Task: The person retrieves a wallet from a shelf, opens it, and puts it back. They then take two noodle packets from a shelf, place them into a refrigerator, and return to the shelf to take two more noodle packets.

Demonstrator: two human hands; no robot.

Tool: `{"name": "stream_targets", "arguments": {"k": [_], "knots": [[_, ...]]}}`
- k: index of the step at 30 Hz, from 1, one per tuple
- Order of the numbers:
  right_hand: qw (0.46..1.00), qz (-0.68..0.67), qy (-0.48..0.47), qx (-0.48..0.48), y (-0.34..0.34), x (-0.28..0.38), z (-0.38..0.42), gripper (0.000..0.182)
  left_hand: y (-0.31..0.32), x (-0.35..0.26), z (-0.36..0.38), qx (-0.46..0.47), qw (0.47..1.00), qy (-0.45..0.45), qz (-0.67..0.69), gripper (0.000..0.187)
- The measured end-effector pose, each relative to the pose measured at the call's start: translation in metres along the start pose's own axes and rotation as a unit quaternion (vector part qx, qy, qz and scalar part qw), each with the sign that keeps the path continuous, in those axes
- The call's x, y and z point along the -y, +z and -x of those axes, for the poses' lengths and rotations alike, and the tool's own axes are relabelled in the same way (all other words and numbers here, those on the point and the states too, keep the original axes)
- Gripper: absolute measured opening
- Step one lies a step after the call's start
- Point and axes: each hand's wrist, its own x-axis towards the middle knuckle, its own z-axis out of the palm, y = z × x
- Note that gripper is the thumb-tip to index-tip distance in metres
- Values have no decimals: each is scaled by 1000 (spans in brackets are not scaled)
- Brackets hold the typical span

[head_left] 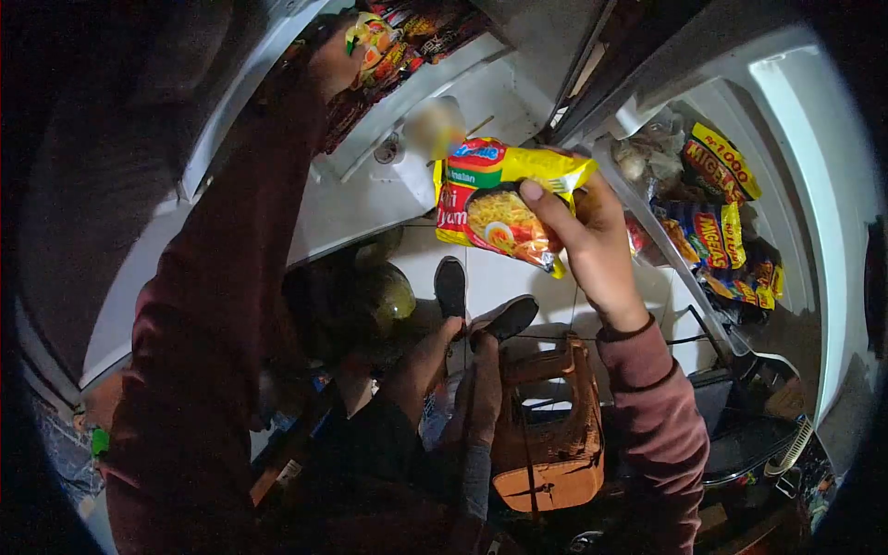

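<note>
My right hand (597, 236) holds a yellow and red instant noodle packet (495, 199) up in the middle of the view, the thumb across its front and the fingers behind it. At the upper left my left hand (335, 63) reaches into a white shelf bin. Its fingers are dim and partly hidden, but they seem closed on the edge of a yellow-green instant noodle packet (375, 44). Several dark red packets (435, 28) lie around that one in the bin.
An open white door holds more noodle packets (720, 162) in a clear-fronted bin on the right. Beside a white shelf ledge (370, 213) stands a white cylinder (407, 166). Below, an orange-brown bag (550, 472) and dark shoes (450, 282) are on the tiled floor (421, 254).
</note>
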Motion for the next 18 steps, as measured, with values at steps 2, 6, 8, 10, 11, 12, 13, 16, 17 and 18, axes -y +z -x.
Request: {"name": "stream_targets", "arguments": {"k": [2,6,8,10,11,12,13,16,17,18], "knots": [[999,37,3,22,-2,5,-9,32,8,-4,6,-43,998,14,-45,53],[998,31,15,47,-4,11,-23,28,14,-13,5,-164,976,142,-11,42],[997,41,12,69,-7,10,-32,28,5,-33,13,-182,974,134,0,38],[992,75,9,103,-12,9,-38,28,-1,-82,32,-226,966,55,109,37],[988,90,-8,125,-16,5,-43,29,-8,-121,48,-193,948,17,251,37],[987,90,-8,131,-19,5,-48,29,-9,-137,62,-163,941,58,291,38],[986,86,4,142,-21,7,-52,30,-11,-149,78,-132,930,97,330,39],[984,84,22,156,-30,18,-60,31,-39,-200,120,-43,935,169,308,69],[986,72,60,142,-30,23,-60,32,-50,-214,126,10,934,199,296,75],[985,59,99,126,-31,26,-60,32,-55,-221,130,63,930,227,283,81]]}}
